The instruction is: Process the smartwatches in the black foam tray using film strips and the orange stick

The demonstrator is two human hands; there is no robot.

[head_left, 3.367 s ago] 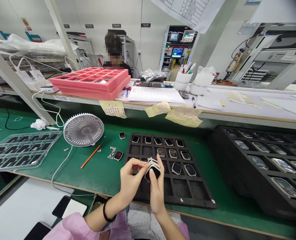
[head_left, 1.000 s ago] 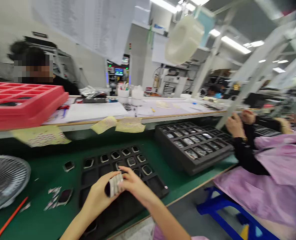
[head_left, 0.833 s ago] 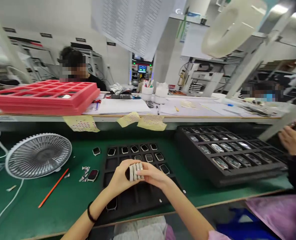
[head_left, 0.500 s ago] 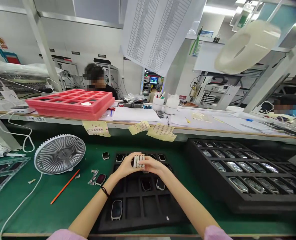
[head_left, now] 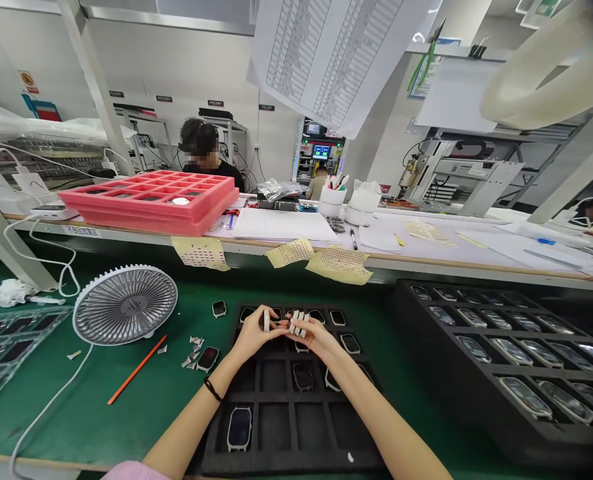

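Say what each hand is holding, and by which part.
Left hand: a white strip, pinched in the fingertips. Right hand: several white strips, across its fingers.

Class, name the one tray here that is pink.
The foam tray on the upper shelf is pink; the middle tray and the right tray, down on the green mat, are black.

The light is bright and even, with only soft shadows under my left hand (head_left: 256,337) and right hand (head_left: 316,340). Glare streaks the watch cases (head_left: 519,397) on the right, and the wide lens bows the desk (head_left: 51,413) edges.
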